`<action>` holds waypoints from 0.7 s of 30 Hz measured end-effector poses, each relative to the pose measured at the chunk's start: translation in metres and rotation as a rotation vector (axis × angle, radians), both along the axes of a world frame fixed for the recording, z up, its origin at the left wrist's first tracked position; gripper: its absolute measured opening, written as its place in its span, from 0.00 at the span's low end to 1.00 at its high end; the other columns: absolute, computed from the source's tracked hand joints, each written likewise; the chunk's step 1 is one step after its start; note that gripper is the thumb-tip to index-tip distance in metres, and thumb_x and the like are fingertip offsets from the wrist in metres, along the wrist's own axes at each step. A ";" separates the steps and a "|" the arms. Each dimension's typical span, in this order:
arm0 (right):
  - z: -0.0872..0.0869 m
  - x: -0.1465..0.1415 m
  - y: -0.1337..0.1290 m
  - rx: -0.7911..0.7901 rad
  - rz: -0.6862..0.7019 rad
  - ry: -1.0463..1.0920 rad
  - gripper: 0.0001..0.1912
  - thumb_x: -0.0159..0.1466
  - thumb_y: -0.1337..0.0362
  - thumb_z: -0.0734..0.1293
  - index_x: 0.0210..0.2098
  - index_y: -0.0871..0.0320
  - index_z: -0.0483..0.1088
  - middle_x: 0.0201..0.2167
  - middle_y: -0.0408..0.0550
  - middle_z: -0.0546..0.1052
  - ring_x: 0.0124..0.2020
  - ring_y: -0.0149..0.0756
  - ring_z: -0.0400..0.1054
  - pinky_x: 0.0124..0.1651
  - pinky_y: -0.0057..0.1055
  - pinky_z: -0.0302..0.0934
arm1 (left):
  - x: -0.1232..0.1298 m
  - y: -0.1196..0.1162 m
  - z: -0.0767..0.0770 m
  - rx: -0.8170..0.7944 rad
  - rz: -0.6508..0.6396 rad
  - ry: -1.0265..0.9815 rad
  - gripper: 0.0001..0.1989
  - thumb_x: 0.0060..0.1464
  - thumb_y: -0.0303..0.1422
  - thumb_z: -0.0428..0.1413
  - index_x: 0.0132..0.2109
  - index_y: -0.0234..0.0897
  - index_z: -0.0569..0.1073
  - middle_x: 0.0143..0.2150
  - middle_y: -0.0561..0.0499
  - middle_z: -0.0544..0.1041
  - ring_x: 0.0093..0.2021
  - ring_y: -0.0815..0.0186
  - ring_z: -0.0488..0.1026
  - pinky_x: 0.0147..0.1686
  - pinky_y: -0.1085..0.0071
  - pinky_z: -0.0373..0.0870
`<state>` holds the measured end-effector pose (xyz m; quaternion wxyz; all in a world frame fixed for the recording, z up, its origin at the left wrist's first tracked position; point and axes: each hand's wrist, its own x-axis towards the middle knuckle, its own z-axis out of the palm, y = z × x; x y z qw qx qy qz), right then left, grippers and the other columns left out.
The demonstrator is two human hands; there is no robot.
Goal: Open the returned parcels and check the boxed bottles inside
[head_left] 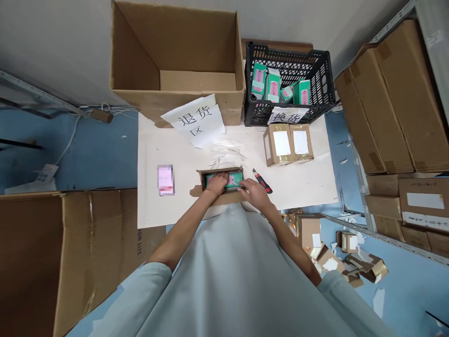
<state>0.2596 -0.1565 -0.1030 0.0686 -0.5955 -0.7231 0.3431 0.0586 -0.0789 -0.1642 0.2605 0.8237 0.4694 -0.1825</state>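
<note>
- Here, seen from above, a green box with a pink panel (235,179) lies inside a small open carton (228,198) on a white surface (150,140); take this box as the clock's centre.
- The person's left grip (218,182) reaches into the carton from 7 o'clock and lies over the green box, covering part of it; whether the fingers pinch it, I cannot tell.
- The person's right grip (257,193) comes in from 4 o'clock, thumb and fingers bent at the carton's right end, beside the green box; whether they close on anything, I cannot tell.
- At 3 o'clock, just beyond the right grip, a red-and-black cutter (262,181) rests at a slant.
- At 12 o'clock, torn white strips (228,152) lie against the carton's far side.
- At 9 o'clock, well apart, is a flat pink rectangle (165,180), blurred out.
- At 2 o'clock, two taped cartons (282,143) with white labels stand side by side.
- At 1 o'clock, a black plastic crate (253,114) holds several green-and-pink boxes (258,80).
- At 11 o'clock, a tall open carton (175,97) carries a white paper sign (196,121) with black handwritten characters.
- At 4 o'clock, opened cartons (331,262) lie on the blue floor (410,290).
</note>
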 end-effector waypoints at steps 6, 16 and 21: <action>0.000 0.009 -0.008 0.031 -0.097 0.059 0.14 0.79 0.66 0.65 0.60 0.57 0.78 0.58 0.55 0.82 0.57 0.41 0.79 0.61 0.34 0.71 | -0.006 -0.003 0.001 0.044 -0.043 0.006 0.30 0.57 0.19 0.58 0.67 0.32 0.71 0.68 0.30 0.74 0.66 0.47 0.76 0.62 0.58 0.75; -0.009 0.021 -0.017 0.120 -0.217 0.122 0.13 0.77 0.67 0.65 0.57 0.53 0.79 0.51 0.51 0.85 0.50 0.41 0.80 0.55 0.34 0.72 | -0.037 -0.017 0.030 0.166 -0.059 -0.096 0.33 0.58 0.25 0.59 0.70 0.30 0.70 0.65 0.30 0.75 0.67 0.43 0.73 0.66 0.51 0.74; -0.014 0.016 -0.020 0.178 -0.253 0.154 0.12 0.77 0.66 0.65 0.55 0.52 0.80 0.49 0.51 0.84 0.49 0.43 0.79 0.54 0.36 0.72 | -0.054 -0.021 0.049 0.236 -0.040 -0.237 0.35 0.55 0.26 0.61 0.70 0.29 0.72 0.70 0.30 0.75 0.78 0.39 0.64 0.77 0.45 0.62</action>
